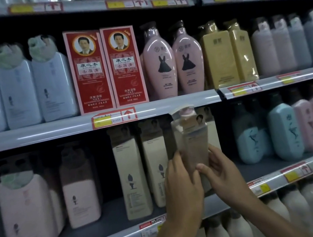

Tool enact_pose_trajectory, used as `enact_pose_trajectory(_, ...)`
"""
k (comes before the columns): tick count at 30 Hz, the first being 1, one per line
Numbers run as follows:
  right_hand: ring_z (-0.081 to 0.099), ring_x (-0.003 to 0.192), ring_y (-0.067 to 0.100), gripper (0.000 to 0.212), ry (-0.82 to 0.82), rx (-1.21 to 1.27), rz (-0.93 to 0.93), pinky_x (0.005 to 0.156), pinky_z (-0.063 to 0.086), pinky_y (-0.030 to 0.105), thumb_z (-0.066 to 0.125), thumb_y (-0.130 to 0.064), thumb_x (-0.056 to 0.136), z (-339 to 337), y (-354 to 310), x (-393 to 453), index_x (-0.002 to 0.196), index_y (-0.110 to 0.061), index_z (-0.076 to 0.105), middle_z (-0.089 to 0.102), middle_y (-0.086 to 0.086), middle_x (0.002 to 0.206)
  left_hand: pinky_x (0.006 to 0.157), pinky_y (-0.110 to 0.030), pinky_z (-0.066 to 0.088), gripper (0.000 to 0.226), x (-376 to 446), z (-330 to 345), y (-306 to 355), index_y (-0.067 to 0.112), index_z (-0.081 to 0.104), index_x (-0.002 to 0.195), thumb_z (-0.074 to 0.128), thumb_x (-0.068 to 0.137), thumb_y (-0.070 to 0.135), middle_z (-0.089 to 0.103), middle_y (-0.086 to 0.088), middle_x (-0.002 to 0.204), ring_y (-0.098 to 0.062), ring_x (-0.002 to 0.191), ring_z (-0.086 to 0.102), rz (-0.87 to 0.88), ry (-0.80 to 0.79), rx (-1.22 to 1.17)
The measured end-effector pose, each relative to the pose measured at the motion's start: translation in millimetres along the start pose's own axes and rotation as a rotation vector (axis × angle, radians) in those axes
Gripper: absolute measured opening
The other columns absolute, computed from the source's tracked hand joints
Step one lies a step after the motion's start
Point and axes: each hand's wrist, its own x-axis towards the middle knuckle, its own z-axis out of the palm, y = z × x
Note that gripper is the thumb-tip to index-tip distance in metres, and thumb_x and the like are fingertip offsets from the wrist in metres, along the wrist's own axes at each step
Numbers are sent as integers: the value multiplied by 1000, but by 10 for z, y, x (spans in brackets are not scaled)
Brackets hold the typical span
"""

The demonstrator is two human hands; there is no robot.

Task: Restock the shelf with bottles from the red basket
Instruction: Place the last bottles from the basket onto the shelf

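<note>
Both hands are gripping one cream bottle [193, 143] with a pump top, holding it upright in front of the lower shelf [112, 211]. The left hand [181, 187] is wrapping its fingers round the bottle's lower left side, and the right hand [222, 171] is curling round the lower right side, its thumb pressing on the bottle's front. The bottle's pump head is reaching up across the grey rail of the shelf above, just right of the red price tag [114, 117] with an arrow. The picture is blurred here, so whether the bottle's base is touching the shelf cannot be told.

Just left of the held bottle, two matching cream bottles [133, 177] are standing in a row on the same shelf. Farther left of it, pale pink bottles [24, 217] are standing. To the right of the held bottle, a light blue bottle [285, 132] is standing well apart, with pink ones beside it.

Above the held bottle, on the next shelf up, two red boxes [105, 69] are standing side by side, with two pink bottles [174, 63] bearing a black dress figure to their right, then yellow bottles [227, 56].
</note>
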Motion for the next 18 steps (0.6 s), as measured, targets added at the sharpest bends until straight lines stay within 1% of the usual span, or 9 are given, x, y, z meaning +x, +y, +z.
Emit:
enact_pose_trajectory(3, 67, 118, 7, 46, 9, -2, -3, 95, 55, 20, 57, 2, 100, 47, 34, 57, 141, -18, 54, 70, -5, 128, 103, -34, 53, 53, 53, 23, -10, 32, 38, 149, 55, 99, 30, 56, 12, 135, -8, 124, 56, 4, 5, 7)
enact_pose_trajectory(7, 66, 121, 11, 46, 27, -5, 1, 99, 54, 23, 57, 4, 99, 53, 133, 128, 142, -14, 53, 69, -1, 131, 104, -37, 51, 52, 117, 54, -32, 29, 39, 147, 56, 98, 27, 57, 9, 136, -12, 126, 55, -14, 2, 33)
enact_pose_trajectory(10, 67, 119, 8, 45, 12, -45, 14, 100, 55, 25, 56, -2, 102, 110, 195, 87, 143, -20, 53, 70, -8, 129, 105, -36, 51, 53, 107, 77, -87, 31, 37, 149, 55, 99, 30, 58, 9, 138, -12, 126, 56, -62, -37, 30)
enact_pose_trajectory(12, 67, 118, 6, 44, 4, -100, 12, 99, 56, 26, 56, -6, 103, 127, 235, 110, 144, -22, 53, 70, -10, 129, 103, -36, 53, 52, 138, 100, -120, 29, 39, 148, 56, 99, 29, 59, 9, 135, -12, 124, 57, -69, -34, 45)
enact_pose_trajectory(13, 66, 118, 6, 43, -1, -136, 7, 99, 56, 27, 56, -8, 103, 125, 251, 137, 144, -23, 53, 69, -10, 128, 101, -35, 53, 50, 160, 106, -124, 27, 40, 146, 57, 99, 28, 60, 8, 132, -13, 122, 58, -72, -28, 59)
enact_pose_trajectory(16, 66, 113, 7, 44, 5, -249, 12, 98, 57, 38, 57, -17, 102, 113, 284, 205, 144, -29, 53, 65, -4, 125, 99, -35, 54, 48, 192, 112, -123, 24, 42, 144, 57, 99, 28, 60, 5, 128, -14, 118, 58, -69, -18, 92)
enact_pose_trajectory(18, 66, 111, 7, 45, 21, -300, 15, 96, 57, 38, 59, -19, 101, 131, 291, 203, 144, -30, 53, 63, -3, 122, 99, -36, 53, 47, 172, 103, -113, 26, 40, 145, 54, 100, 31, 59, 6, 129, -14, 118, 57, -74, -24, 96)
